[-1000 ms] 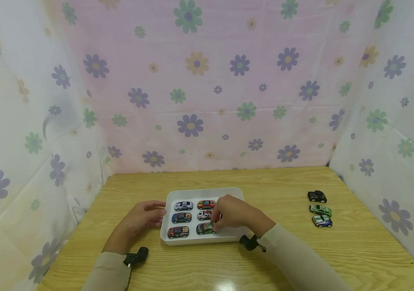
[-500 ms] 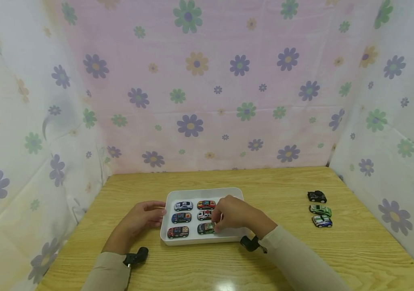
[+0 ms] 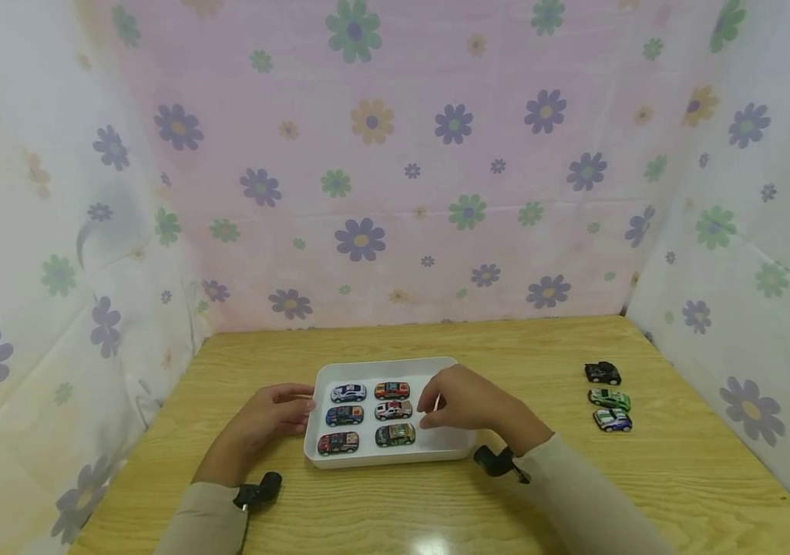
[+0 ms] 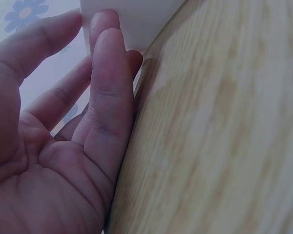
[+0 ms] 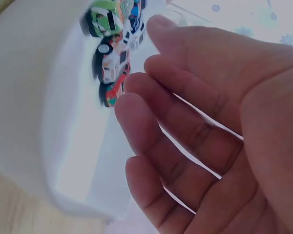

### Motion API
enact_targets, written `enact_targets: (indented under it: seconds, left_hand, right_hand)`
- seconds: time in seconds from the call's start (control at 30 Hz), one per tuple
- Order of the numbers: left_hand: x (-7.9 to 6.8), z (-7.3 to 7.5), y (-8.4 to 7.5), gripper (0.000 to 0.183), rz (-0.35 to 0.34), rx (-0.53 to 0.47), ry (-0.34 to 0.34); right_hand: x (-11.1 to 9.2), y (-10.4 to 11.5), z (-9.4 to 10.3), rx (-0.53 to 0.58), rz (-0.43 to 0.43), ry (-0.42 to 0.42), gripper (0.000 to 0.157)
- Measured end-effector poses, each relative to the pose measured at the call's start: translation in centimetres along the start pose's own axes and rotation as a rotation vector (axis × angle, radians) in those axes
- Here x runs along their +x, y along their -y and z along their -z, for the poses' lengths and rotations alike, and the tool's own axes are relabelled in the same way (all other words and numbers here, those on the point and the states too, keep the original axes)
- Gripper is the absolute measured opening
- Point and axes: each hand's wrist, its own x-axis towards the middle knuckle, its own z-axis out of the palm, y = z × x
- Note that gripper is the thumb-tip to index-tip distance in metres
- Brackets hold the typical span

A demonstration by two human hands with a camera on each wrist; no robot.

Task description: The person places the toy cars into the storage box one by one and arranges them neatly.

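Left hand [image 3: 259, 420]: fingers extended, against the white tray's [image 3: 388, 462] left wall. Inside: five cars [image 3: 344, 415] plus the patterned green car [image 3: 395, 435], near end, second column. Right hand [image 3: 472, 398] has just released it; fingers loosely bent, nothing held. Placement appears done; three cars [image 3: 610, 398] sit apart, right.

The right hand [image 3: 469, 398] partly hides the tray [image 3: 432, 445].

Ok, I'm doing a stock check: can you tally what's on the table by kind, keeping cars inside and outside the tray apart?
White tray: 1
Toy cars inside the tray: 6
Loose toy cars on the tabletop: 3
Total: 10
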Motion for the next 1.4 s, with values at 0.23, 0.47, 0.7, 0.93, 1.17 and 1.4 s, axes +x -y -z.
enact_targets:
  seconds: [0.23, 0.47, 0.7, 0.93, 1.17, 1.4]
  left_hand:
    - [-0.1, -0.1, 0.0, 0.06, 0.005, -0.001, 0.003]
    - [0.0, -0.3, -0.1, 0.06, -0.008, -0.004, 0.009]
    - [0.1, -0.4, -0.2, 0.057, -0.016, -0.011, 0.01]
    - [-0.1, -0.3, -0.4, 0.057, -0.017, -0.011, 0.003]
    - [0.0, 0.0, -0.3, 0.056, -0.003, 0.007, -0.003]
    - [0.1, 0.2, 0.2, 0.059, -0.005, 0.013, -0.006]
  right_hand:
    - [-1.5, -0.9, 1.2, 0.008, 0.008, -0.053, 0.015]
    - [-3.4, -2.3, 2.7, 0.038, -0.002, -0.129, 0.012]
    - [-5.8, -4.2, 4.4, 0.042, -0.073, -0.189, 0.014]
    - [-7.5, -6.1, 5.2, 0.044, -0.165, -0.26, 0.015]
    - [-8.8, -8.1, 6.2, 0.061, -0.255, -0.316, 0.021]
    - [-11.0, -10.8, 7.3, 0.116, -0.35, -0.416, 0.039]
